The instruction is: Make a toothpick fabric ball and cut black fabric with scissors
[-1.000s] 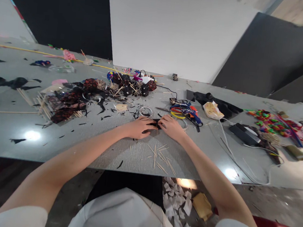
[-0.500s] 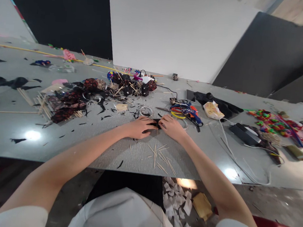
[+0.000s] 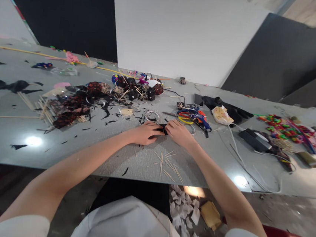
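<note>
Between my two hands is a small black piece (image 3: 162,128), perhaps fabric, mostly hidden by the fingers. My left hand (image 3: 144,133) has its fingers closed on the piece's left end. From the other side, my right hand (image 3: 177,131) pinches the right end. Both hands rest low over the table. Several thin wooden sticks (image 3: 167,164) lie loose just in front of them. Right behind the fingers are a white ring (image 3: 152,116) and scissors with yellow handles (image 3: 185,119).
A blue-and-orange glue gun (image 3: 199,118) lies beyond my right hand. Dark decorated balls with sticks (image 3: 138,88) and patterned dark fabric (image 3: 72,110) are at left. A white cable (image 3: 238,156) crosses the right side near a black box (image 3: 255,139). Paper scraps (image 3: 185,210) litter the floor.
</note>
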